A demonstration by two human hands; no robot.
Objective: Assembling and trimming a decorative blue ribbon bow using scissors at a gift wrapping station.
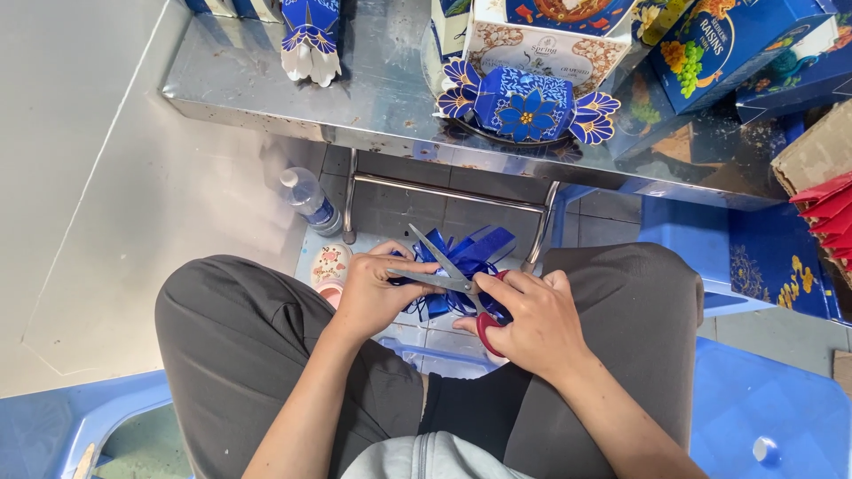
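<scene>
My left hand point(373, 293) grips a bunch of shiny blue ribbon point(470, 253) looped into a bow, held between my knees. My right hand point(528, 319) holds red-handled scissors point(444, 266) with the blades parted over the ribbon, tips pointing up and left near my left fingers. Part of the bow is hidden under both hands. On the steel table point(266, 89) above sits a blue candy-shaped gift box point(525, 105) with flower ends.
Blue printed boxes point(728, 49) crowd the table's right side; another blue-white box point(309, 35) stands at the left. A plastic water bottle point(311, 202) lies on the tiled floor by the table leg. Blue plastic stools point(763, 417) flank my legs. Red paper point(825, 208) sits at the right.
</scene>
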